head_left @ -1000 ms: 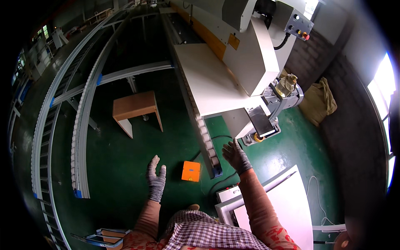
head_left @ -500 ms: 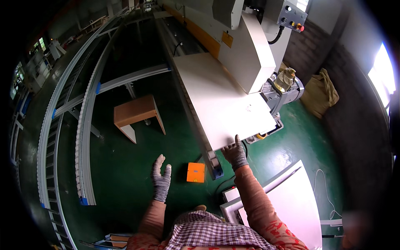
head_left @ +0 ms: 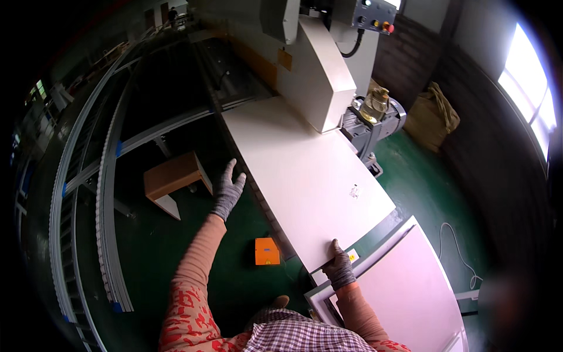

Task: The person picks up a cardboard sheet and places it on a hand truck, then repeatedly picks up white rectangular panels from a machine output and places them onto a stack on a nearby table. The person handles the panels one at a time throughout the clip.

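Observation:
A large white panel (head_left: 299,182) lies flat on the long machine bed, its far part beside the white machine housing (head_left: 325,76). My gloved right hand (head_left: 339,268) holds the panel's near edge, thumb on top and fingers underneath, mostly hidden. A small printed label (head_left: 355,191) is stuck on the panel's right side. My gloved left hand (head_left: 229,190) is open beside the panel's left edge, fingers apart and holding nothing; whether it touches the edge I cannot tell.
White boards (head_left: 404,281) are stacked at my right. An orange box (head_left: 267,251) and a brown stool-like piece (head_left: 173,176) stand on the green floor. A roller conveyor frame (head_left: 105,193) runs along the left. A motor (head_left: 390,114) and a sack (head_left: 434,117) are beyond the panel.
The panel has slid nearer to me off the machine, with my right hand at its edge. My left hand has reached forward toward the panel's left side. The view has shifted.

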Demonstrator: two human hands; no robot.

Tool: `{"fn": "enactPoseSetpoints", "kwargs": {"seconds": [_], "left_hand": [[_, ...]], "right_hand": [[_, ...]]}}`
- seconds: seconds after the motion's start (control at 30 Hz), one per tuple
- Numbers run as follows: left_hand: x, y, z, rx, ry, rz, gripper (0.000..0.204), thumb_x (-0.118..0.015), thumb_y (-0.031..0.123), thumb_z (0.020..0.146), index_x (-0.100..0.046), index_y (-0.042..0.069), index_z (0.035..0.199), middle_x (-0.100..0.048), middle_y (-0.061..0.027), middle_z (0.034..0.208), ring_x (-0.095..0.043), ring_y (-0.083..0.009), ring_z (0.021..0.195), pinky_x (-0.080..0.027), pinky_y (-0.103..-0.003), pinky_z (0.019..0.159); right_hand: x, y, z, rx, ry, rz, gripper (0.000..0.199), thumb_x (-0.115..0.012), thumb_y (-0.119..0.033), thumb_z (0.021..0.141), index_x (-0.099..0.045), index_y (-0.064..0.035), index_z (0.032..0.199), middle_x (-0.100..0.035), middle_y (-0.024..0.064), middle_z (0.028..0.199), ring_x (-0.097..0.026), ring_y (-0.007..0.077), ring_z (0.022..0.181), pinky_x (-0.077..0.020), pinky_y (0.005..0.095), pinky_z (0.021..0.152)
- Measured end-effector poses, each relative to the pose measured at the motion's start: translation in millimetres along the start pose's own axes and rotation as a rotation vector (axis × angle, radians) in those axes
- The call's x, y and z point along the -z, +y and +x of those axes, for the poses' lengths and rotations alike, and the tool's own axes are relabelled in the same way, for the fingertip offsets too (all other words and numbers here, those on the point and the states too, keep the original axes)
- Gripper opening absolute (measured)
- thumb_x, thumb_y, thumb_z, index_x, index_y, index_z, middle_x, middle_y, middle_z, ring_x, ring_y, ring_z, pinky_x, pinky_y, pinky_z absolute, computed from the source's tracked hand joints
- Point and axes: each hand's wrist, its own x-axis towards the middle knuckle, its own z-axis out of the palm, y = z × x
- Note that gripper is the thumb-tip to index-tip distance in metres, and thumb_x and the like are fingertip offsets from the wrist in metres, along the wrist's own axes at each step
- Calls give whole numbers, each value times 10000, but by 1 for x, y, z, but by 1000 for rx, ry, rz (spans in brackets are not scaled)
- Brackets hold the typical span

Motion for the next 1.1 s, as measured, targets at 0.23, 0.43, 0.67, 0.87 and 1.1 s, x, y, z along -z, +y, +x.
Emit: {"fn": "enactPoseSetpoints", "kwargs": {"seconds": [0.23, 0.43, 0.67, 0.87, 1.1], "left_hand": [[-78, -29, 121, -82, -125, 375, 636, -553, 445, 802, -388, 62, 1283, -434, -206, 1261, -415, -337, 1161, -335, -392, 985], [-115, -95, 168, 63, -526, 445, 734, -463, 563, 820, -361, 24, 1308, -410, -214, 1299, -435, -352, 1148, -354, -365, 969], [-131, -48, 95, 355, -691, -121, 519, -562, 534, 797, -629, 19, 810, -610, -50, 696, -553, -178, 559, -469, -324, 525], [-137, 138, -74, 449, -780, -335, 445, -610, 439, 804, -615, -1, 741, -591, -58, 658, -520, -158, 519, -438, -300, 484], [-187, 297, -269, 524, -928, -475, 406, -610, 368, 818, -606, -38, 831, -605, -95, 740, -553, -193, 581, -475, -320, 548]], "right_hand": [[76, -17, -85, 29, 69, 36, 457, -617, -329, 811, -499, -9, 1115, -556, 131, 1076, -504, 309, 1032, -379, 470, 934], [131, -22, -166, 106, 188, -26, 493, -585, -351, 840, -464, 31, 1128, -558, 171, 1035, -568, 265, 929, -496, 422, 808], [206, -36, -240, 359, 831, -420, 706, -635, -476, 754, -459, 65, 1173, -563, 195, 1050, -582, 248, 906, -487, 316, 772], [335, -72, -341, 267, 1142, -538, 688, -574, -529, 761, -552, 79, 1081, -631, 176, 913, -616, 239, 804, -476, 318, 746], [516, -116, -451, 385, 1605, -654, 639, -579, -476, 760, -521, 26, 1151, -541, 217, 1152, -518, 318, 1081, -404, 353, 925]]}}
